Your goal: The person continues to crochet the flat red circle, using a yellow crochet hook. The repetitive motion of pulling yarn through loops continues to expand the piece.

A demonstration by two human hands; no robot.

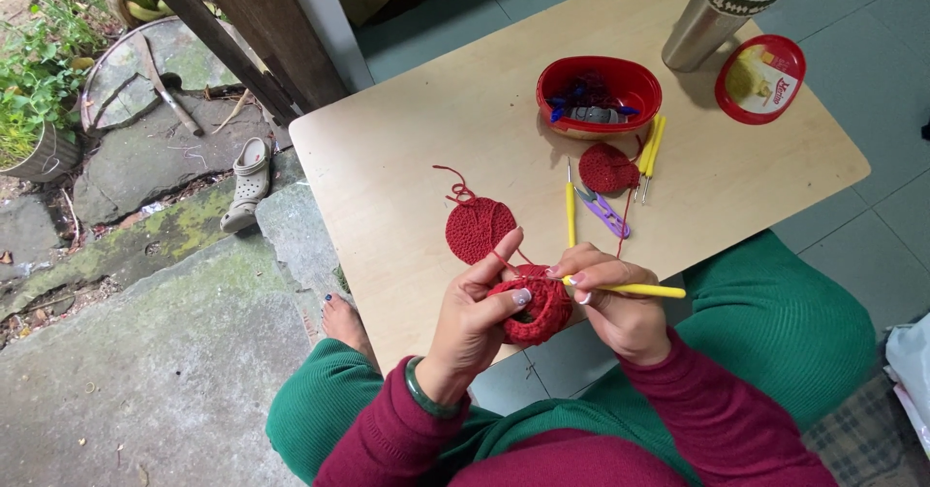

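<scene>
The left hand (473,317) held the red crochet piece (535,305) just above the near edge of the wooden table (407,187). Its fingers were curled closed around the piece, with the index finger raised so that the red yarn (504,257) ran taut across it for feeding. The right hand (615,303) was closed in a pinch on the yellow crochet hook (630,289), whose tip entered the rim of the piece; the exact stitch was too small to tell.

A finished red disc (479,229) lay on the table just beyond the hands, and a smaller one (607,168) lay near the red tub (599,93). Purple snips (603,211) and spare yellow hooks (650,148) lay between them, within reach. A steel bottle (707,22) and a red lid (760,78) stood well apart at the far corner. Nothing obstructed the hands.
</scene>
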